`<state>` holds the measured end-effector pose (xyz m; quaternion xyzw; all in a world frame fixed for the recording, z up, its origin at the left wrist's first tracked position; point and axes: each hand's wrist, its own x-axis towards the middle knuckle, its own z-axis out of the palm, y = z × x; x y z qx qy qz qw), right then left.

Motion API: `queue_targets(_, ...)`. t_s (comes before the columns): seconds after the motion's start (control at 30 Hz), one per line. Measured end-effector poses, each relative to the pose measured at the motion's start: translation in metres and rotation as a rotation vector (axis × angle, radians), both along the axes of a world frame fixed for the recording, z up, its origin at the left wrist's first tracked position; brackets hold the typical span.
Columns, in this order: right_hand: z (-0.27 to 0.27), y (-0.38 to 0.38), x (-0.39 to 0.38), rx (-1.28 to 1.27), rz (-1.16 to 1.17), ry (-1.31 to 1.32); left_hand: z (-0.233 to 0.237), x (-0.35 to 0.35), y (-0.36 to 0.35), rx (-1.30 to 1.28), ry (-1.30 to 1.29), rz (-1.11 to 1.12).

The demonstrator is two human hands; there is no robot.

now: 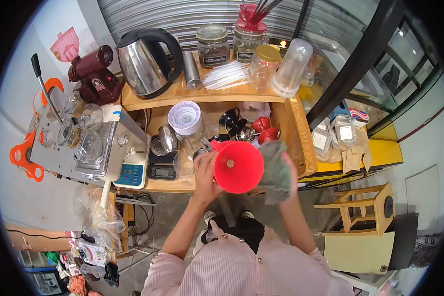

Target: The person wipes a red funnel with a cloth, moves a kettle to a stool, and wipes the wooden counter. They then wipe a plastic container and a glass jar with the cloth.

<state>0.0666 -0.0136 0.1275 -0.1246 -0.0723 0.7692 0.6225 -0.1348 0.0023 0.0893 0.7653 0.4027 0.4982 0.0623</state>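
My left hand (pixel 205 173) is closed on the side of a red coffee dripper (pixel 247 170), whose wide mouth faces up toward me. A star-shaped hole shows at the bottom of the cone. In my right hand (pixel 290 178) is a grey-green cloth (pixel 275 172), slightly blurred, close beside the dripper's right rim. Both hands are in front of the wooden counter, above its front edge. Behind the dripper, on the lower shelf, are black cups (pixel 230 120) and smaller red cups (pixel 263 125).
A steel electric kettle (pixel 145 64), glass jars (pixel 213 47) and white paper sticks (pixel 227 75) stand along the upper shelf. To the left are a digital scale (pixel 163 171), a white-lidded container (pixel 184 117) and a maroon grinder (pixel 94 74). A wooden stool (pixel 365 209) lies at right.
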Motion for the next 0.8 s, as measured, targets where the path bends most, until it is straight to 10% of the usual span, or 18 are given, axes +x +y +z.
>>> queue_targets(0.13, 0.051, 0.005, 0.014, 0.082, -0.323, -0.321, 0.015, -0.005, -0.004, -0.02, 0.067, -0.026)
queue_targets(0.27, 0.082, -0.007, -0.005, 0.101, -0.677, -0.785, 0.002, 0.017, -0.009, -0.478, -0.464, -0.228)
queue_targets(0.37, 0.086, -0.001, -0.01, 1.175, -0.507, -1.943, 0.015, 0.023, -0.014, -0.295, -0.348, -0.295)
queue_targets(0.6, 0.109, -0.012, -0.008, 1.619, 0.191, -2.107, 0.037, 0.003, -0.019, -0.248, -0.087, -0.335)
queue_targets(0.8, 0.096, -0.011, -0.009, 1.765, 0.004, -2.159, 0.052, -0.007, -0.018, -0.121, 0.128, -0.309)
